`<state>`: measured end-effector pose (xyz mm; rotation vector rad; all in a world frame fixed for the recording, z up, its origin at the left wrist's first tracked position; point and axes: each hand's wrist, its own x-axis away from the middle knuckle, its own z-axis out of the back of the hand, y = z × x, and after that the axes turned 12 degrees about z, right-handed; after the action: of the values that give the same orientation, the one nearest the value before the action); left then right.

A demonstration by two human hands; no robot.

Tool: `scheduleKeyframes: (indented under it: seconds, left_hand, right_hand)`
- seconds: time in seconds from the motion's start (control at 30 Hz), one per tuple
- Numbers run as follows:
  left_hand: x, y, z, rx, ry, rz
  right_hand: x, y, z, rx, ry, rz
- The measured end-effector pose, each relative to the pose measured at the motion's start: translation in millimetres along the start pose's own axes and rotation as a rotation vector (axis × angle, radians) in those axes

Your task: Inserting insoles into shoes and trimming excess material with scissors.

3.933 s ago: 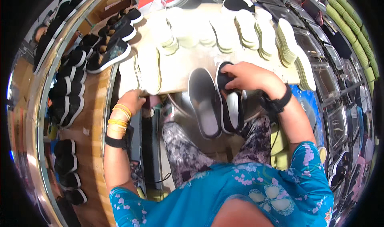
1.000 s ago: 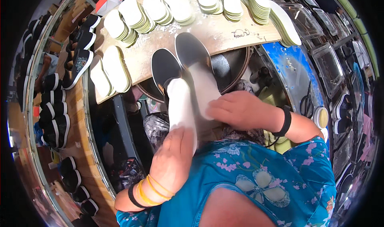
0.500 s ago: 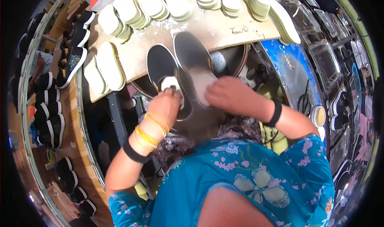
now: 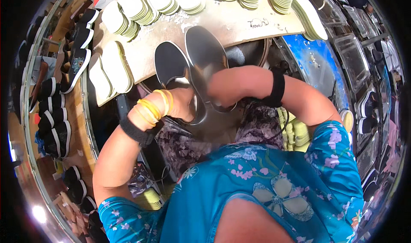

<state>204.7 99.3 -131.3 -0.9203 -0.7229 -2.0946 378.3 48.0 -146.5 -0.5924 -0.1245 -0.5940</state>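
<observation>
Two black slip-on shoes with thin white edges, a left shoe (image 4: 169,60) and a right shoe (image 4: 204,45), lie side by side, toes away from me, against the worktable's near edge. My left hand (image 4: 183,104) reaches into the left shoe's opening, where a bit of white insole (image 4: 178,80) shows; its fingers are hidden inside. My right hand (image 4: 224,87) is over the right shoe's opening, bent downward with fingers smeared and mostly out of sight. Whether either hand grips anything does not show.
Stacks of pale insoles (image 4: 141,7) line the pale worktable (image 4: 222,27). A blue-painted surface (image 4: 312,63) adjoins it on the right. Black shoes with white soles (image 4: 55,136) stand on shelving at left. Clear plastic cases (image 4: 351,54) fill the right side. Yellowish stacked pieces (image 4: 297,131) lie below.
The pale insole under my right hand no longer shows in the right shoe's opening. My right hand has moved left over that shoe. My left hand has gone deeper into the left shoe.
</observation>
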Motion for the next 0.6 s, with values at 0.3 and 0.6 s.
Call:
scheduleKeyframes:
  seconds: [0.3, 0.6]
  left_hand:
    - [-20.8, 0.6, -48.2, -0.382, 0.705, 0.079]
    - [56.1, 50.2, -71.4, 0.158, 0.606, -0.050]
  right_hand:
    - [-18.9, 4.1, -31.5, 0.253, 0.033, -0.129]
    - [56.2, 4.6, 10.2, -0.563, 0.918, -0.347]
